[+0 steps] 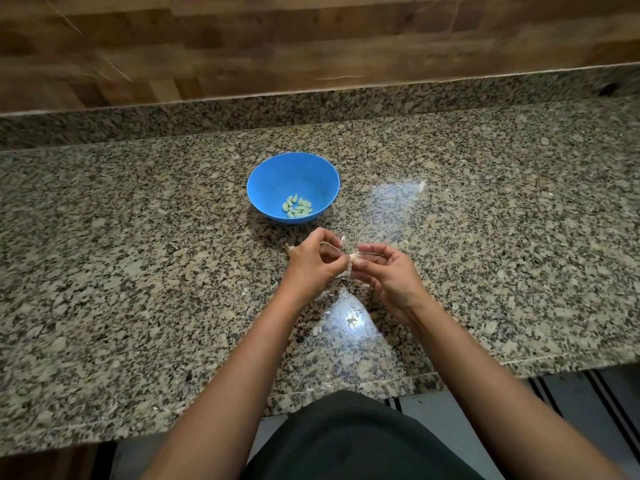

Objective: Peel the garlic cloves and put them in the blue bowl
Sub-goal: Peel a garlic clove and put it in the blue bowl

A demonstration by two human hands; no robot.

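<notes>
A blue bowl (pixel 266 178) stands on the granite counter, with several peeled garlic cloves (pixel 297 206) lying in its bottom. Just in front of the bowl, my left hand (pixel 313 259) and my right hand (pixel 388 271) meet above the counter. Between their fingertips they pinch one small whitish garlic clove (pixel 353 258), the left from the left side and the right from the right. Most of the clove is hidden by my fingers. A pale bit of garlic or skin (pixel 343 240) shows just behind my left fingers.
The speckled granite counter (pixel 138 258) runs left and right, with a raised granite lip and a wooden wall behind. Small pale skin scraps (pixel 290 250) lie near my hands. The counter's front edge is close to my body, with floor below at the right.
</notes>
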